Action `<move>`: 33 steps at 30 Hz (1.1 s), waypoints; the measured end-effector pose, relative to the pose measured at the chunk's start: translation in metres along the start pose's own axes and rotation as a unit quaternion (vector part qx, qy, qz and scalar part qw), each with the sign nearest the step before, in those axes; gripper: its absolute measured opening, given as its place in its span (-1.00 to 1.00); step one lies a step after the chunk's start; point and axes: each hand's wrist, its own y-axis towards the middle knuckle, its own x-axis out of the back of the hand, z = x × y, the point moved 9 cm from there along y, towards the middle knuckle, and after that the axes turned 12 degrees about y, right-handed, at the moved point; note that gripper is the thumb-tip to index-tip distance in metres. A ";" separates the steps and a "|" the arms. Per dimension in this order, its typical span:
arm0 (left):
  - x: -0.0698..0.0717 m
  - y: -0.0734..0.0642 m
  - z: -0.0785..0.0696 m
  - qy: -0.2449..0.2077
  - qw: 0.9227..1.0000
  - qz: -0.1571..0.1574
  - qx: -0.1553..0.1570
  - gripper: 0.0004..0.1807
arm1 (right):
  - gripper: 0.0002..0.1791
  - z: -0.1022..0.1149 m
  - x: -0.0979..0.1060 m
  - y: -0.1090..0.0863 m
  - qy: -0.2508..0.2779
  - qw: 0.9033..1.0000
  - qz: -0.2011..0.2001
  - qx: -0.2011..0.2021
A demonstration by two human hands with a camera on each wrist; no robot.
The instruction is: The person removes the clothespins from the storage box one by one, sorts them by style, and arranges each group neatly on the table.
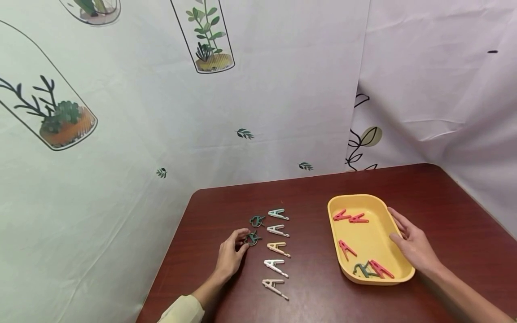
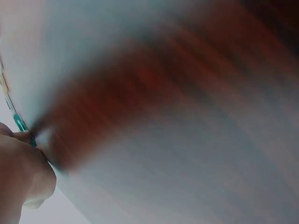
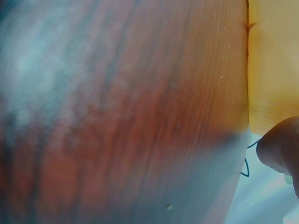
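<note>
My left hand (image 1: pixel 232 253) pinches the left side of a dark green round clip (image 1: pixel 252 239) on the table. Just beyond it lies another green round clip (image 1: pixel 257 221). To their right runs a column of clothespins: a pale mint one (image 1: pixel 278 214), a yellow one (image 1: pixel 278 248) and several whitish ones (image 1: pixel 275 267). My right hand (image 1: pixel 416 246) grips the right rim of a yellow tray (image 1: pixel 365 242), thumb over the inside edge. In the left wrist view, fingers (image 2: pixel 28 172) meet a bit of green at the left edge. The right wrist view catches the tray's side (image 3: pixel 273 70) and a fingertip.
Inside the tray lie several red clothespins (image 1: pixel 346 249) and a green clip (image 1: pixel 361 270) near its front end. The dark red-brown table (image 1: pixel 307 287) meets a white printed cloth (image 1: pixel 282 112) behind and at the sides.
</note>
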 end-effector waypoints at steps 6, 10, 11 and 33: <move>0.002 0.004 0.004 -0.013 0.999 0.002 -0.042 -0.47 | -0.27 0.000 0.001 0.000 -0.008 1.000 -0.001 0.001; 0.000 0.007 0.007 -0.025 0.998 0.010 -0.048 -0.49 | -0.27 -0.001 0.001 -0.001 -0.011 1.000 -0.002 -0.002; 0.000 0.008 0.008 -0.029 0.998 0.013 -0.047 -0.49 | -0.27 -0.001 0.001 -0.001 -0.011 1.000 -0.002 -0.003; -0.002 0.013 0.012 -0.049 0.998 0.032 -0.029 -0.61 | -0.27 0.000 0.000 0.000 -0.004 1.000 0.001 0.005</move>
